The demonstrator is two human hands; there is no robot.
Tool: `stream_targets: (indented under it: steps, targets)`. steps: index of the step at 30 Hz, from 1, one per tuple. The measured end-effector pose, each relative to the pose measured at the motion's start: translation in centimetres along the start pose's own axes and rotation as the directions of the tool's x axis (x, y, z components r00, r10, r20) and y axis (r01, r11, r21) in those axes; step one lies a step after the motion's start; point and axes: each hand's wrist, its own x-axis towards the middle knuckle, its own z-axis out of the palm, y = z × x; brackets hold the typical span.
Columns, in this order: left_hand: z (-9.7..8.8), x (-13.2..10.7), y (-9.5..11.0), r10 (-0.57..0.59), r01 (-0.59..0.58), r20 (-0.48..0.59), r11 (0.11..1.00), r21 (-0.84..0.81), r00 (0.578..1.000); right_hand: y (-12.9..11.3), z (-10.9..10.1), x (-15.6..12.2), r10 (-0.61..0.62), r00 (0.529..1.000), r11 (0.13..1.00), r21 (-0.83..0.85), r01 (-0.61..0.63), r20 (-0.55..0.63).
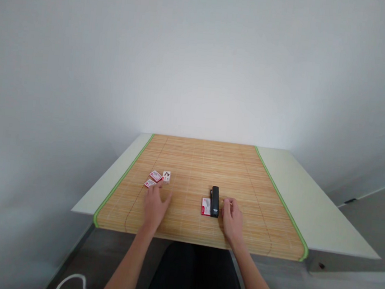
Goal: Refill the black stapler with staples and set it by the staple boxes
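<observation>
My left hand (154,206) is over the left part of the mat, its thumb spread away from the fingers. Its fingertips reach the near side of a group of small boxes: a white box with dark print (166,175) and two flat red-and-white boxes, one farther back (156,176) and one nearer (149,183). Whether they touch is hard to see. A black stapler (214,201) lies lengthwise right of centre, with another red-and-white box (206,206) against its left side. Just right of the stapler rests my right hand (233,219), fingers curled in, nothing visible in them.
A bamboo mat (197,163) with green edging covers the middle of a white table (305,191). The table's far edge meets a pale wall (206,73). My legs (196,276) are under the near edge. A white curved object (75,278) shows at lower left.
</observation>
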Motion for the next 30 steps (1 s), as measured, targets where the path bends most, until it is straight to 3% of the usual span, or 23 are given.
stream_targets:
  steps: [3, 5, 7, 10, 13, 16, 18, 21, 23, 30]
  targets:
    - [-2.2, 1.6, -4.2, -0.134, 0.149, -0.118, 0.981, 0.122, 0.984, 0.2, 0.2, 0.0, 0.007, 0.999, 1.0, -0.016, -0.006, 0.035]
    - [-2.9, 2.3, -5.8, -0.173, 0.182, -0.078, 0.975, 0.125, 0.982, 0.4, 0.2, 0.0, 0.004, 0.999, 0.999, -0.036, -0.003, 0.048]
    - [-3.0, 2.3, -5.8, -0.18, 0.181, -0.021, 0.98, 0.086, 0.984, 0.5, 0.2, 0.0, 0.0, 0.999, 0.999, -0.049, 0.003, 0.049]
    - [-2.3, 1.3, -2.9, -0.106, 0.11, 0.053, 0.991, -0.077, 0.993, 0.6, 0.2, 0.0, -0.009, 0.999, 0.999, -0.052, 0.012, 0.051]
    - [-0.8, -0.2, 2.1, 0.08, -0.015, 0.202, 0.952, -0.304, 0.976, 0.7, 0.2, 0.0, -0.016, 0.998, 0.998, -0.055, 0.019, 0.055]
    - [0.6, -1.1, 6.3, 0.291, -0.099, 0.374, 0.885, -0.455, 0.88, 0.6, 0.1, 0.2, -0.025, 0.997, 0.999, -0.035, 0.027, 0.069]
    - [1.3, -1.0, 7.9, 0.364, -0.103, 0.45, 0.857, -0.505, 0.816, 0.4, 0.1, 0.2, -0.036, 0.996, 0.999, -0.017, 0.038, 0.087]
    - [1.9, -0.5, 8.4, 0.414, -0.089, 0.522, 0.839, -0.537, 0.746, 0.3, 0.1, 0.3, -0.059, 0.992, 0.998, 0.0, 0.059, 0.116]
    - [2.1, -0.2, 8.2, 0.435, -0.09, 0.534, 0.829, -0.552, 0.725, 0.3, 0.2, 0.3, -0.066, 0.989, 0.998, -0.005, 0.067, 0.135]
    - [2.9, -0.3, 8.4, 0.444, -0.088, 0.521, 0.816, -0.571, 0.729, 0.9, 0.5, 0.3, -0.073, 0.98, 0.992, -0.086, 0.09, 0.183]
